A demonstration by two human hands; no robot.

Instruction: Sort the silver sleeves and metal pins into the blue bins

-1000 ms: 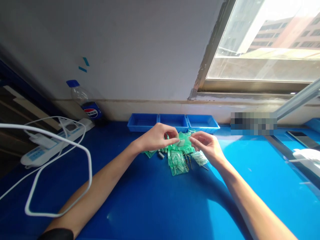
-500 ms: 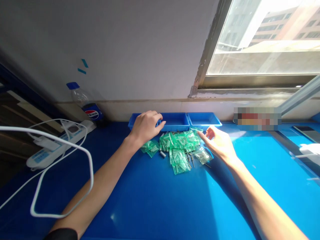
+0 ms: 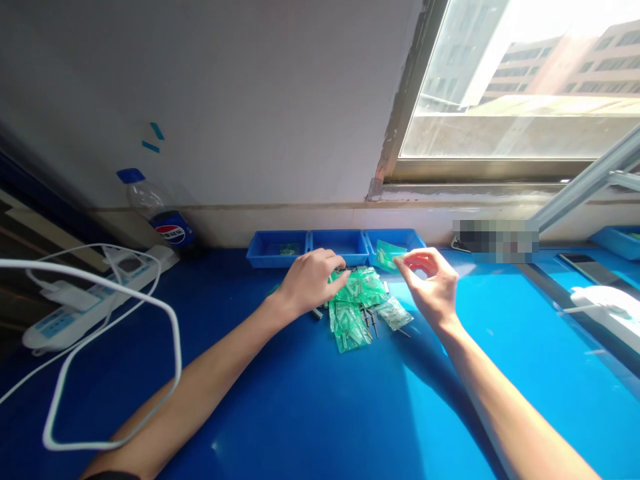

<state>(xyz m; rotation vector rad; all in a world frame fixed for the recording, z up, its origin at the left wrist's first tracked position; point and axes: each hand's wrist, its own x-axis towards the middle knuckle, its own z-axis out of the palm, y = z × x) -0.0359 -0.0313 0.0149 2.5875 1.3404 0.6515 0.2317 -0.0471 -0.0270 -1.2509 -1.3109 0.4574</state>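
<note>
A pile of small green plastic bags (image 3: 353, 303) with little parts inside lies on the blue table (image 3: 320, 400), with a few dark screws (image 3: 373, 325) beside it. My left hand (image 3: 307, 283) rests on the pile's left edge, fingers curled and pinching at a bag. My right hand (image 3: 433, 283) is raised to the right of the pile; its thumb and forefinger pinch the corner of a green bag (image 3: 387, 254) that hangs over the right blue tray (image 3: 415, 239). The left blue tray (image 3: 263, 253) holds one small green bag (image 3: 289, 250). The middle blue tray (image 3: 345, 245) stands between them.
A cola bottle (image 3: 160, 217) stands by the wall at the left, near a white power strip (image 3: 90, 293) and a looping white cable (image 3: 173, 347). A window and a slanting metal rail (image 3: 580, 190) are at the right, above a white device (image 3: 605, 303).
My left hand came back from the left tray to the pile, and a bag now lies in that tray. My right hand lifted a green bag over the right tray.
</note>
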